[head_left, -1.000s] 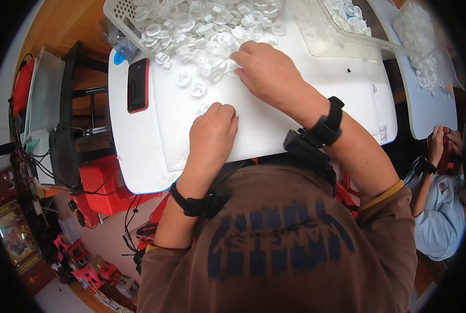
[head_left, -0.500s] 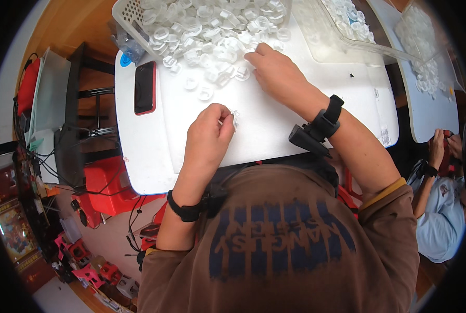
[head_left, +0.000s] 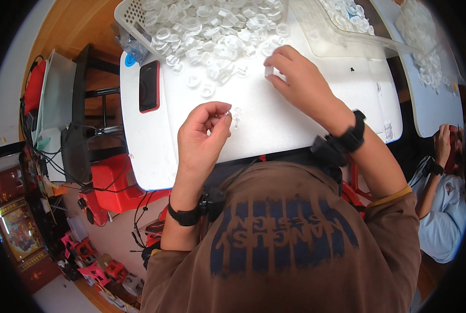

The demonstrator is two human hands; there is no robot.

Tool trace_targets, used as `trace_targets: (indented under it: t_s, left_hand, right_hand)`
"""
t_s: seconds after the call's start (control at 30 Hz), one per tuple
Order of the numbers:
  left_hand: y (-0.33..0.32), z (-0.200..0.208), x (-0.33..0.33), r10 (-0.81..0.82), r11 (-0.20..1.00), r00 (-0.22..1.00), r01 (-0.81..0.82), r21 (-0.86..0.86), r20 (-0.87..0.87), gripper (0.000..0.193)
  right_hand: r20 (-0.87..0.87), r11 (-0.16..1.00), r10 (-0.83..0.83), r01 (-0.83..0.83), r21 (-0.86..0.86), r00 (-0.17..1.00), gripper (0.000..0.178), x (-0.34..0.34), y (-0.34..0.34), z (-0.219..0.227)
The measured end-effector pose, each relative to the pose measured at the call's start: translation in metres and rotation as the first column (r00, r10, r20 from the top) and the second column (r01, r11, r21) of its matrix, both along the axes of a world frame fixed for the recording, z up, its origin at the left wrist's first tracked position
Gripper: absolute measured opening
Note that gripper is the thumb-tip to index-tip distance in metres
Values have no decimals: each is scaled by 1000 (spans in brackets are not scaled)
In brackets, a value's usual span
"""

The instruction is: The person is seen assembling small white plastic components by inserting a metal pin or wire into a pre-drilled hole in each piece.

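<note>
My right hand (head_left: 307,82) is raised over the white table (head_left: 274,122), pinching a translucent white plastic ring piece (head_left: 269,71) between thumb and fingers. Close to the table's near edge, my left hand (head_left: 200,136) is closed in a pinch on a tiny clear plastic piece (head_left: 228,111), mostly covered by the fingertips. A few small clear pieces (head_left: 236,123) lie on the table just right of those fingertips. Beyond both hands spreads a heap of similar translucent ring pieces (head_left: 217,44), with a couple of loose rings (head_left: 207,90) at its near side.
A white perforated basket (head_left: 131,18) stands behind the heap. Left of it lies a red-edged phone (head_left: 149,86). A clear plastic tray (head_left: 337,41) occupies the far right. Another person's hand (head_left: 442,145) shows beside a neighbouring table (head_left: 426,107). A red stool (head_left: 110,180) is at left.
My right hand has drawn back from the heap, toward the right and nearer, with a ring piece in its fingers. My left hand has turned slightly, its pinch now more visible.
</note>
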State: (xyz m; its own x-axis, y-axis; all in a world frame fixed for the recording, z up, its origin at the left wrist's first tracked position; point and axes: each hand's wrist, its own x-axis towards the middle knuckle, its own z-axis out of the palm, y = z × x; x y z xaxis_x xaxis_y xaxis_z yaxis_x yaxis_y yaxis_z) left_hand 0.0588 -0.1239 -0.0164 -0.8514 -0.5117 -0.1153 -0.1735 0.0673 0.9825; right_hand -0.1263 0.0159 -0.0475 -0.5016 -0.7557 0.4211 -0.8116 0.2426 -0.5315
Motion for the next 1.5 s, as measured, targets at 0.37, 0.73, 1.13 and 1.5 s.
trace_targets:
  t_s: [0.37,0.73,1.13,1.5]
  left_hand:
    - [34,6,-61,-253,882,968,230,-412,0,11]
    - [56,-10,-81,-297,779,914,399,-485,276,21]
    - [39,75,-67,-381,867,920,318,-383,-98,19]
    - [53,88,-23,-276,904,947,313,290,-162,17]
  right_hand:
    - [186,979,-205,203,29,961,20,55,93,22]
    - [102,962,-273,270,38,957,24,47,109,0]
    - [63,941,-186,159,300,980,28,39,108,-3]
    - [894,896,277,241,-373,353,34,66,94,83]
